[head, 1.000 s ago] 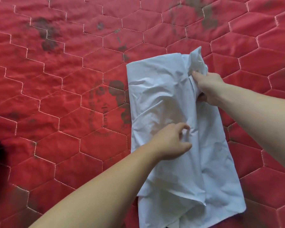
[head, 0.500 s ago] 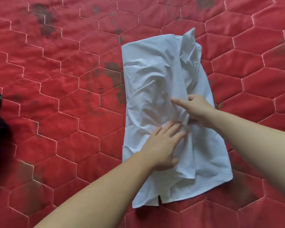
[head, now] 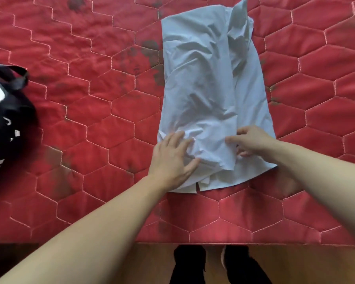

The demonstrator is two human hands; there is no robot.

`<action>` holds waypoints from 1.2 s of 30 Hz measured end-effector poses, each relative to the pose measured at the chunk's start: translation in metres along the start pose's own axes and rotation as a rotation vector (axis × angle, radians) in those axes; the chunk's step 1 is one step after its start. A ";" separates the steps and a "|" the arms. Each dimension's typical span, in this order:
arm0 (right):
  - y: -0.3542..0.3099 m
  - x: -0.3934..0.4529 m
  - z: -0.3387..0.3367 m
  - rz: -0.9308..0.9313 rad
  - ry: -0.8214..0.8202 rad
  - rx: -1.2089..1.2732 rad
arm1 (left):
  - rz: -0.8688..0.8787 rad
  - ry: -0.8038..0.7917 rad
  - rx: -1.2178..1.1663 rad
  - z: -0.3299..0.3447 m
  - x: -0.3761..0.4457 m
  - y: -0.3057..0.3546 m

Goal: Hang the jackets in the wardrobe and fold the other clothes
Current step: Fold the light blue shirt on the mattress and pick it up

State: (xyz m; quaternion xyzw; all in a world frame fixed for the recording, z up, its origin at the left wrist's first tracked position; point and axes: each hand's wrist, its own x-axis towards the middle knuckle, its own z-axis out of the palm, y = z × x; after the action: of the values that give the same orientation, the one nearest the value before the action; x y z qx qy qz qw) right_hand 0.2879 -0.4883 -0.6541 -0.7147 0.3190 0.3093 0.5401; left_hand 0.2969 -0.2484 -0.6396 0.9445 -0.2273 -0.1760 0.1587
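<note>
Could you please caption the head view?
Both hands, left and right, press a white garment on a red quilt.

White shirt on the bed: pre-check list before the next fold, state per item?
1. Shirt lies fully on the red quilt, clear of the near edge: ok.
2. Sides folded in to a long strip: ok.
3. Fabric smooth: not ok, creased through the middle and bunched at the far right corner.
4. Left hand flat on the near left part: ok.
5. Right hand has a grip on the near right flap: cannot tell, fingers are bent over the cloth but a pinch is not plain.
6. Fold path clear: ok, the black clothes lie far to the left.
</note>
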 end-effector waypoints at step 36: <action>0.066 -0.028 -0.024 -0.021 -0.131 0.309 | -0.408 0.181 -0.162 0.014 -0.009 -0.008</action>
State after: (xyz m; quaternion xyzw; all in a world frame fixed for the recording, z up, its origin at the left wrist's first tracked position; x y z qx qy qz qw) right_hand 0.2215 -0.5225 -0.6645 -0.6048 0.3194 0.2970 0.6663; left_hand 0.2865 -0.2401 -0.6532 0.9670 -0.0020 -0.1367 0.2148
